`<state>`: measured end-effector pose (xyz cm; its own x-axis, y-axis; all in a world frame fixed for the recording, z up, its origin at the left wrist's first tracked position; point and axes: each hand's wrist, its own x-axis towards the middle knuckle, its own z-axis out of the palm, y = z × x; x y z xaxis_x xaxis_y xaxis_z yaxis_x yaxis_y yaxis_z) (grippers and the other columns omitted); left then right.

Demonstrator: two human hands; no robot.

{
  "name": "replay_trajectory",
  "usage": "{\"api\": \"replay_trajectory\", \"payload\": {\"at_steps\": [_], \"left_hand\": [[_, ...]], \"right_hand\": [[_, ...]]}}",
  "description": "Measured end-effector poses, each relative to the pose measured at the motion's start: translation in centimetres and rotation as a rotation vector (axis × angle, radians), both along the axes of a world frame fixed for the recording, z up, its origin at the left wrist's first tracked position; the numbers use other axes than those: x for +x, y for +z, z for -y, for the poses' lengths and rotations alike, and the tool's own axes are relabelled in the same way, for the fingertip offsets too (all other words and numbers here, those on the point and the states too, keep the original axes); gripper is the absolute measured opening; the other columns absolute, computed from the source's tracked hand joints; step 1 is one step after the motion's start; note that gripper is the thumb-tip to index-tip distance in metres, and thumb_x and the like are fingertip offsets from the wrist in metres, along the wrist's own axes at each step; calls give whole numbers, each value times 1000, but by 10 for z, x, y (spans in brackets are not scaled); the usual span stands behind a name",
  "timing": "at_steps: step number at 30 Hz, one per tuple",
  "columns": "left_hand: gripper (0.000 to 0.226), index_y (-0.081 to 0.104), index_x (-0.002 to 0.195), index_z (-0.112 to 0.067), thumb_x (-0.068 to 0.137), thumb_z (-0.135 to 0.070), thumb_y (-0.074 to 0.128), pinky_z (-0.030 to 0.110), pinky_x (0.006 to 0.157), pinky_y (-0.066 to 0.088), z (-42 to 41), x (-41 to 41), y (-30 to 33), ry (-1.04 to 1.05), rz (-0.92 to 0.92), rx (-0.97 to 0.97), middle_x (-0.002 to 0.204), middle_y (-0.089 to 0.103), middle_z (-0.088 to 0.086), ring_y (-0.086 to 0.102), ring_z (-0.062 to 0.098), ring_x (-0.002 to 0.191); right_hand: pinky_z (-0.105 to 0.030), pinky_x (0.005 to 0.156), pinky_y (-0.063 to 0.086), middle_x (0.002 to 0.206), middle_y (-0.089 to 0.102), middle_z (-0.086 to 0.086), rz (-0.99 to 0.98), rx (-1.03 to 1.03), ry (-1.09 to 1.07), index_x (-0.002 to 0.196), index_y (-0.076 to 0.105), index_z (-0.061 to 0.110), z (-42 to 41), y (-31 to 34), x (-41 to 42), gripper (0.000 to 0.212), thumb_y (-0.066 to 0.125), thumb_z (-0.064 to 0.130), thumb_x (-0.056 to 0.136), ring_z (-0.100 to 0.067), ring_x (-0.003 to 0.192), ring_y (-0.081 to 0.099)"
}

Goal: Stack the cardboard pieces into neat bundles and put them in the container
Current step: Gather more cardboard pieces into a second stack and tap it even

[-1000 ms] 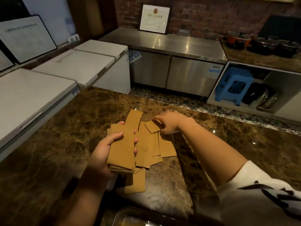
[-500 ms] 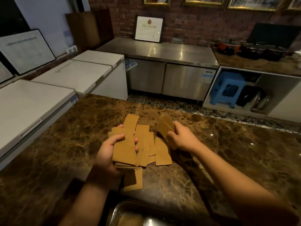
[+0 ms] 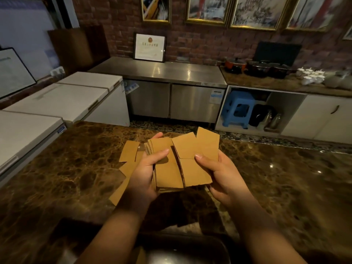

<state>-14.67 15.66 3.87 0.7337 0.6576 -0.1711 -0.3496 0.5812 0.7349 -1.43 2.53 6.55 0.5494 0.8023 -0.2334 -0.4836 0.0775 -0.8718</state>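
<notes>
My left hand (image 3: 145, 172) grips a thick bundle of brown cardboard pieces (image 3: 165, 168), thumb across its top. My right hand (image 3: 221, 172) holds a few more cardboard pieces (image 3: 196, 149) against the bundle's right side, thumb pressing on them. Both hands are raised above the marble counter (image 3: 76, 168). Loose cardboard pieces (image 3: 128, 153) lie on the counter to the left of and below my left hand, partly hidden by it. The rim of a metal container (image 3: 181, 242) shows at the near edge between my forearms, dark inside.
White chest freezers (image 3: 28, 134) stand left of the counter. A steel worktop with cabinets (image 3: 162, 73) lines the brick wall beyond the tiled floor. A blue stool (image 3: 238, 109) sits in an open shelf at right.
My right hand lifted pieces from the pile and brought them against the bundle in my left hand. Both hands rose and moved closer together. The camera tilted up.
</notes>
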Motion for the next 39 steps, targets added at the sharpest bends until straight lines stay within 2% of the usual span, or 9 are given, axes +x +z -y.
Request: {"api": "replay_trajectory", "payload": {"at_steps": [5,11,16,21,25,28,30,32,39], "left_hand": [[71,67,121,-42,54,-26,87,41,67,61,13,6,8,-37,32,114,113,75,4,75,26,95],[65,68,115,-41,60,-6,70,34,60,60,23,7,14,-8,-17,187,121,64,10,71,32,96],[67,57,130,-36,69,-7,60,38,62,61,13,-6,4,-37,71,210,123,70,13,73,29,97],[69,57,129,-30,66,-4,64,50,69,57,5,-6,-5,-10,234,96,113,73,16,72,33,90],[53,65,122,-32,73,-10,70,48,73,58,4,-7,-6,25,219,100,118,72,16,72,33,93],[42,68,117,-35,76,-31,75,48,76,59,7,-7,-2,22,145,111,123,71,15,72,31,96],[40,70,113,-38,73,-36,77,46,72,60,7,-6,0,22,103,101,120,73,13,74,30,92],[40,70,112,-42,72,-38,76,44,65,60,7,-7,1,26,60,95,111,77,5,76,28,89],[57,61,125,-46,70,-46,76,43,65,61,7,-11,4,21,2,184,110,76,-6,75,25,94]], "right_hand": [[-45,91,59,112,77,-1,178,-27,-74,126,60,21,5,2,-17,49,78,11,82,-20,104,73],[-36,85,61,109,75,2,286,-59,-53,121,60,25,-1,0,-33,46,80,16,81,-15,98,73],[-28,60,59,96,80,-1,66,-50,-29,115,67,17,-2,3,-29,20,62,14,96,-17,82,77],[-40,69,60,96,79,-19,-288,1,-45,108,59,4,-1,3,-24,15,54,10,96,-28,80,78],[-37,63,55,74,69,-12,-333,129,-25,109,57,3,2,4,-24,36,67,17,78,-26,61,66],[-39,70,53,91,69,-13,-258,159,1,113,58,-1,6,4,-23,57,72,37,73,-30,80,68],[-44,79,59,114,73,-20,-189,130,7,116,65,-3,8,4,-22,46,67,27,82,-37,102,72],[-36,68,62,113,74,-17,-24,40,-33,107,73,6,9,3,-23,21,61,4,89,-29,96,75],[-34,71,62,120,70,-11,229,18,-10,128,54,25,12,4,-29,55,74,-1,84,-26,101,74]]}}
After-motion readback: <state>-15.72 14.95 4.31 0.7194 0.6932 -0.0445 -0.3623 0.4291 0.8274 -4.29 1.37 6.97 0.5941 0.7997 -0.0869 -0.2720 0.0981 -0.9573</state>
